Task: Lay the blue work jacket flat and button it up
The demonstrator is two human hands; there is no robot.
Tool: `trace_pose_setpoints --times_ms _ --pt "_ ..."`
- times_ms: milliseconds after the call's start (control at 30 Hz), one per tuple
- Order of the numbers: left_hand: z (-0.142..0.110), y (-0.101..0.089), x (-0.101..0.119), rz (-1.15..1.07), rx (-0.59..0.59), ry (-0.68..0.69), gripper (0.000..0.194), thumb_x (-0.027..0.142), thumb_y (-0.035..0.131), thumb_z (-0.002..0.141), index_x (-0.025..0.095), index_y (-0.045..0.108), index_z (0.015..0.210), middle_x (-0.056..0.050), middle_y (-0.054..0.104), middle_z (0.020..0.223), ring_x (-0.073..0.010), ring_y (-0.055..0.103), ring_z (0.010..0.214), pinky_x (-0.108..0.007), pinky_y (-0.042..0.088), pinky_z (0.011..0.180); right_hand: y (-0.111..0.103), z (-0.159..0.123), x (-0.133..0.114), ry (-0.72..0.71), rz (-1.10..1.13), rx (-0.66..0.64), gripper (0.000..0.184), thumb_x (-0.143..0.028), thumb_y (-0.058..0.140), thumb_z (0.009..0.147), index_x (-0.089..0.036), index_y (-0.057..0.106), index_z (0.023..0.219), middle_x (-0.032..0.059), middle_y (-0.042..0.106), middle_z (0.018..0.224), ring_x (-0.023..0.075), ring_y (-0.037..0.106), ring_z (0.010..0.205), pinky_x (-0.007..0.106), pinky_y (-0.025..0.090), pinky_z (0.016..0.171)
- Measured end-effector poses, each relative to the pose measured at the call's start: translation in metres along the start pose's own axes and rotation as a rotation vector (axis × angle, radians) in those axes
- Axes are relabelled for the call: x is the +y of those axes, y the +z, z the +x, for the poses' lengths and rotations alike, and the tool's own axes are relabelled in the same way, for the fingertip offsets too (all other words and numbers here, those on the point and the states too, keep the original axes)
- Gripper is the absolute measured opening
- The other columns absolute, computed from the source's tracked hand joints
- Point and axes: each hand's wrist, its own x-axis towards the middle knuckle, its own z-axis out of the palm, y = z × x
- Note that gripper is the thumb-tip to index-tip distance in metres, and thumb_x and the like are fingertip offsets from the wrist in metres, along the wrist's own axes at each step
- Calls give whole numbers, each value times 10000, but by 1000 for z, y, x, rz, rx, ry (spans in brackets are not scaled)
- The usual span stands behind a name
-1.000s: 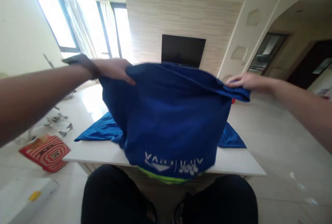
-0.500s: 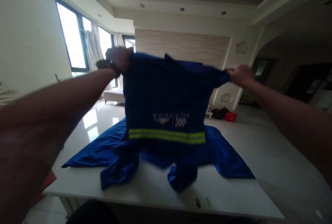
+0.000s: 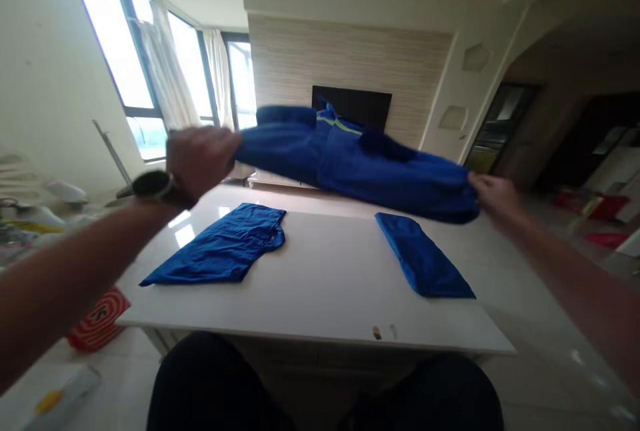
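Observation:
A blue garment (image 3: 345, 158), which looks like a work jacket with a yellow-green stripe, is stretched in the air above the table, blurred by motion. My left hand (image 3: 203, 158), with a dark watch on its wrist, is closed on the garment's left end. At the right end my right hand (image 3: 493, 194) pinches the cloth. Below, on the white table (image 3: 325, 271), lies a folded blue garment (image 3: 220, 244) to the left. Another folded blue garment (image 3: 423, 254) rests near the table's right edge.
Two small items (image 3: 377, 332) lie by the table's front edge. A red patterned bag (image 3: 97, 321) stands on the floor at left. Behind the garment is a black television (image 3: 367, 99). My knees (image 3: 210, 384) are against the near side of the table.
The garment has swung up from hanging with its printed, striped panel showing to a nearly level stretch. Both folded garments now show more fully. The view has tilted slightly.

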Motion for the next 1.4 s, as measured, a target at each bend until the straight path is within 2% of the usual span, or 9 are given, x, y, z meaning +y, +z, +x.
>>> trace_pose_setpoints --times_ms 100,200,333,567,767,867,1000,1100,1400 --pt "-131 38 24 26 -232 112 271 181 461 932 125 726 946 -80 693 885 -216 658 878 -325 457 792 36 -101 77 194 -16 -119 538 -626 597 860 -137 731 1042 135 709 874 217 610 645 320 481 524" --pt "-268 78 50 -184 -576 76 416 160 618 787 204 709 1190 -124 721 1209 -298 670 1109 -388 511 908 60 -178 147 370 -77 -458 506 -583 600 818 -146 713 1048 139 725 958 254 673 734 332 529 577" --pt "-373 105 70 -424 -896 -136 557 285 731 747 301 672 1300 -101 631 1441 -348 580 1336 -478 415 1141 68 -230 199 317 -253 -549 379 -417 630 770 -155 703 1033 160 725 1017 277 693 850 389 555 797" --pt "-371 114 97 -565 -944 -168 412 183 627 811 278 685 1208 -84 657 1323 -290 597 1229 -425 424 1065 94 -262 170 66 -328 -718 231 -337 626 819 -196 705 983 112 683 1124 273 653 1026 386 499 947" --pt "-380 116 167 -688 -930 -151 340 92 580 728 238 684 1017 -69 679 1140 -266 600 1110 -369 415 945 157 -354 115 -111 -177 -846 130 -218 599 880 -214 675 986 65 662 1056 241 620 1046 363 476 958" --pt "-407 125 216 -894 -970 -413 68 234 580 841 209 635 809 -49 673 839 -219 626 839 -323 429 778 194 -407 100 -140 -95 -922 124 -177 647 862 -222 673 974 40 662 1003 227 633 976 334 496 882" --pt "-434 146 262 -1288 -1017 -1166 275 440 698 810 168 660 810 -74 700 767 -207 650 676 -296 442 611 238 -449 95 -200 -40 -855 172 -113 651 860 -220 662 995 46 653 1042 239 625 1023 351 508 909" --pt "-437 155 273 -1418 -856 -1563 341 423 822 714 148 655 827 -124 743 854 -218 707 724 -282 496 602 261 -462 95 -247 20 -809 194 -85 635 866 -217 648 1008 52 636 1052 235 617 1016 357 518 907" --pt "-441 153 268 -1467 -524 -1739 438 500 859 694 102 700 785 -126 742 767 -204 724 696 -263 542 605 277 -470 98 -340 46 -669 182 -101 631 910 -214 636 1053 72 614 1058 250 576 1016 398 497 916"
